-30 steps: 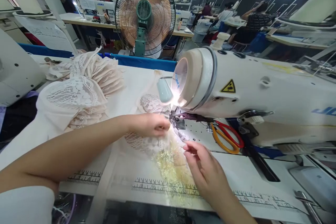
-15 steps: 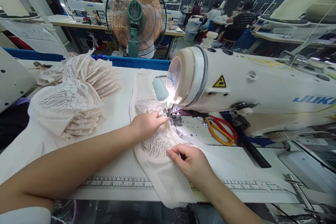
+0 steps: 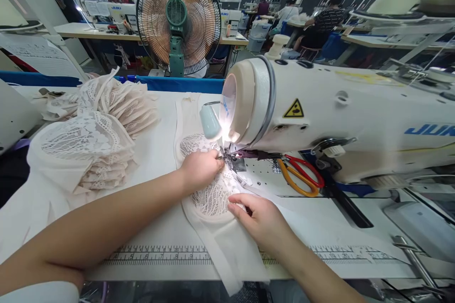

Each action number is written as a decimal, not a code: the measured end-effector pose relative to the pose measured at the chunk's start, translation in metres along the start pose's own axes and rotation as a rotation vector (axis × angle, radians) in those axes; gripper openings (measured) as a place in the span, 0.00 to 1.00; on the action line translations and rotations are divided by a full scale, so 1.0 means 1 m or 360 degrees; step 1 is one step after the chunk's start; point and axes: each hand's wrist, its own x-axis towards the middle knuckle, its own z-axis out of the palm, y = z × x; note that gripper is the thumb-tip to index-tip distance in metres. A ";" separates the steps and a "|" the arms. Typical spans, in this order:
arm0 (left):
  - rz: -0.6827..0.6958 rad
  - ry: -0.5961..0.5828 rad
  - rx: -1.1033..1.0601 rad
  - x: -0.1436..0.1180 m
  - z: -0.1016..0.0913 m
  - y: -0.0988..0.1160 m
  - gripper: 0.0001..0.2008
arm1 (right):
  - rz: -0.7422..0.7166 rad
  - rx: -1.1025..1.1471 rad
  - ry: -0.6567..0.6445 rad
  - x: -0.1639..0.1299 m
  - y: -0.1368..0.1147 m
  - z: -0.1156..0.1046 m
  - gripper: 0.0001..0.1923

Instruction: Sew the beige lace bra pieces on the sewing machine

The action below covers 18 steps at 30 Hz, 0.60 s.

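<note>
A cream lace bra piece (image 3: 211,201) lies on the white table, its upper edge under the presser foot (image 3: 227,155) of a sewing machine (image 3: 320,113). Right beside the foot, my left hand (image 3: 202,169) has thumb and fingers closed on the lace; the fingertips are partly hidden. Lower down, my right hand (image 3: 258,215) pinches the lace's right edge between thumb and forefinger. From there a plain cloth band hangs over the table's front edge. The lamp (image 3: 210,122) by the needle lights the spot brightly.
At the left a pile of cream lace pieces (image 3: 85,147) is stacked. Scissors with red and orange handles (image 3: 302,175) rest right of the needle. A printed ruler strip (image 3: 156,254) runs along the front edge. Behind stands a large fan (image 3: 177,23); people sit farther back.
The view has shifted slightly. My left thumb has drawn in closer to the fingers by the presser foot. My right hand keeps its hold on the lace edge.
</note>
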 end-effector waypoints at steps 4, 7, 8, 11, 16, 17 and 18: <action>-0.0014 0.0116 -0.0066 0.002 0.006 -0.002 0.14 | 0.0003 0.0012 0.0005 0.003 0.002 -0.001 0.15; -0.0006 0.0119 -0.0094 0.003 0.005 -0.003 0.14 | 0.0000 0.0017 0.0005 0.004 0.003 -0.001 0.14; -0.0006 0.0105 -0.0089 0.003 0.004 -0.003 0.14 | -0.0001 0.0012 0.0005 0.004 0.003 -0.001 0.13; 0.0007 0.0068 -0.0072 0.004 0.001 -0.003 0.14 | -0.0009 0.0008 0.0007 0.005 0.004 -0.001 0.13; 0.0018 0.0069 -0.0096 0.009 0.003 -0.006 0.15 | -0.0006 -0.0010 0.0012 0.010 0.005 -0.003 0.13; 0.0010 0.0079 -0.0105 0.011 0.004 -0.007 0.15 | -0.0002 -0.0008 0.0016 0.011 0.004 -0.004 0.13; 0.0001 0.0085 -0.0113 0.013 0.005 -0.009 0.16 | 0.0000 -0.0004 0.0017 0.012 0.003 -0.004 0.13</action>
